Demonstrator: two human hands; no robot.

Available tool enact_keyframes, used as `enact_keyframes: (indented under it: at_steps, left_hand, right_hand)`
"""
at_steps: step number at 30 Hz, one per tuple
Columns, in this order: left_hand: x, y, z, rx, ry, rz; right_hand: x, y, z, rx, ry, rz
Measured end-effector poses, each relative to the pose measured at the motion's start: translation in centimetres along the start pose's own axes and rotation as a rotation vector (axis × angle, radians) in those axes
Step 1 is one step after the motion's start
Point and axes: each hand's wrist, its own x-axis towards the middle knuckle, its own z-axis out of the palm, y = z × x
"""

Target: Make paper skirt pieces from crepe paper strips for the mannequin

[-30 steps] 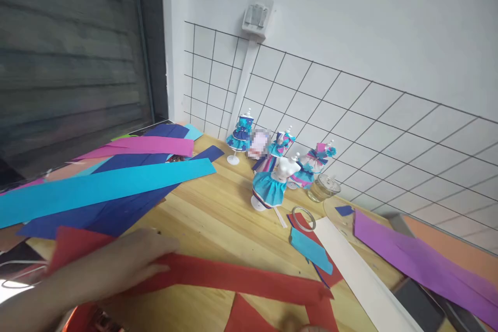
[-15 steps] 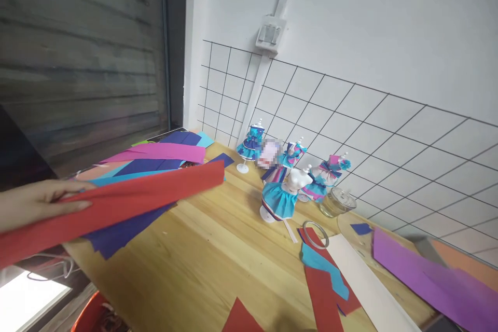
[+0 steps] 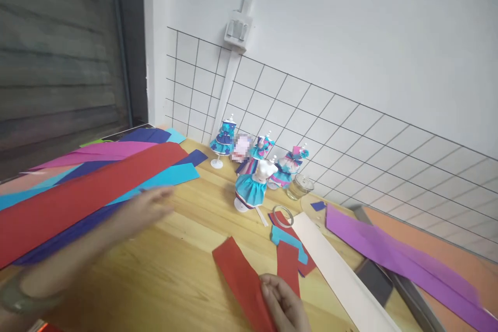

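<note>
My left hand, slightly blurred and with its fingers stretched out, is over the table just right of the coloured pile, holding nothing. A long red sheet lies on that pile, over blue and navy pieces. At the bottom, my right hand is closed on a red strip, pinching its edge between thumb and fingers; paper or cloth, I cannot tell. Behind it another red piece and a light-blue scrap lie under or beside a clear tape roll.
Several miniature dress forms stand at the back, the nearest in a blue skirt. A glass jar is beside them. To the right lie a cream strip, a purple sheet and a dark flat object. A wire grid lines the wall.
My left hand has let go of the long red sheet, now on the pile, and moved right. My right hand has come into view with the red strip. The camera has turned right.
</note>
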Motion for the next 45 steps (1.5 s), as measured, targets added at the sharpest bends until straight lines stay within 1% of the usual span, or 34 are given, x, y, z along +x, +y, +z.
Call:
enact_keyframes:
  at_steps: [1,2,3,4,5,6,7,9,11,13,15,18,22,24,26,28,29,31,33,34,35,37,40,42,43,45]
  left_hand:
    - [-0.6,1.3,2.9,-0.140,-0.188,0.006]
    - [-1.1,2.4,5.5,-0.285,-0.339,0.042]
    - [-1.5,3.3,7.7,-0.435,-0.430,0.071]
    - [-1.7,4.0,9.4,-0.580,-0.479,0.088]
    - [-1.7,4.6,10.6,-0.708,-0.527,0.088]
    - [-1.7,5.1,11.3,-0.828,-0.564,0.065]
    - [-1.5,5.7,11.6,-0.919,-0.593,0.022]
    - [-1.1,6.7,11.3,-1.018,-0.633,-0.087]
    - [-0.7,7.6,10.6,-1.020,-0.653,-0.148]
    - [-0.5,8.2,9.9,-0.991,-0.641,-0.147]
    - [-0.3,8.4,9.1,-0.957,-0.589,-0.134]
    - [-0.1,8.1,7.1,-0.878,-0.428,-0.136]
    - [-0.2,7.7,3.2,-0.812,-0.202,-0.161]
    - [-0.3,7.2,1.4,-0.810,-0.089,-0.200]
    - [-0.2,6.3,0.1,-0.822,0.043,-0.234]
    - [0.0,4.9,-0.7,-0.878,0.191,-0.245]
    - [0.1,4.2,-0.9,-0.923,0.258,-0.248]
    - [0.3,2.7,-1.2,-0.999,0.357,-0.269]
    - [0.4,1.6,-1.2,-1.042,0.408,-0.298]
    - [0.4,1.3,-1.1,-1.059,0.411,-0.308]
    - [0.4,1.1,-0.9,-1.077,0.402,-0.312]
    - [0.5,1.0,-0.2,-1.123,0.339,-0.316]
    - [0.8,1.4,1.8,-1.176,0.218,-0.344]
    - [1.1,2.1,3.5,-1.171,0.126,-0.364]
    - [1.3,2.5,4.4,-1.156,0.065,-0.367]
    - [1.5,3.4,6.1,-1.098,-0.093,-0.365]
  right_hand:
    - [-0.1,-0.1,0.6,0.017,0.023,-0.019]
    - [-0.1,-0.3,1.1,0.022,0.032,-0.037]
    - [-0.3,-0.5,1.5,0.020,0.030,-0.054]
    - [-0.4,-0.7,1.7,0.013,0.023,-0.069]
    - [-0.5,-0.8,1.8,0.005,0.015,-0.084]
    - [-0.7,-0.9,1.8,0.000,0.011,-0.097]
    - [-0.8,-0.9,1.8,-0.005,0.011,-0.107]
    - [-1.0,-0.7,1.6,-0.018,0.017,-0.117]
    - [-1.1,0.0,1.4,-0.056,0.018,-0.125]
    - [-1.0,0.9,1.2,-0.113,0.014,-0.138]
    - [-0.8,1.7,0.9,-0.159,-0.009,-0.151]
    - [-0.5,1.9,0.3,-0.242,-0.111,-0.120]
    - [0.0,0.6,-0.2,-0.417,-0.266,-0.088]
    - [0.2,0.0,-0.2,-0.498,-0.307,-0.102]
    - [0.5,-0.1,0.1,-0.592,-0.306,-0.135]
    - [0.8,0.5,0.5,-0.698,-0.279,-0.208]
    - [0.9,1.0,0.6,-0.750,-0.258,-0.271]
    - [1.2,2.3,0.5,-0.842,-0.194,-0.448]
    - [1.4,3.9,-0.3,-0.904,-0.075,-0.639]
    - [1.5,4.7,-0.9,-0.930,0.007,-0.706]
    - [1.4,5.4,-1.8,-0.966,0.093,-0.742]
    - [1.3,6.7,-4.0,-1.057,0.240,-0.765]
    - [0.6,7.7,-8.1,-1.221,0.423,-0.767]
    - [-0.1,7.8,-10.9,-1.325,0.522,-0.729]
    - [-0.5,7.8,-12.2,-1.364,0.551,-0.711]
    - [-1.3,7.7,-14.6,-1.425,0.634,-0.577]
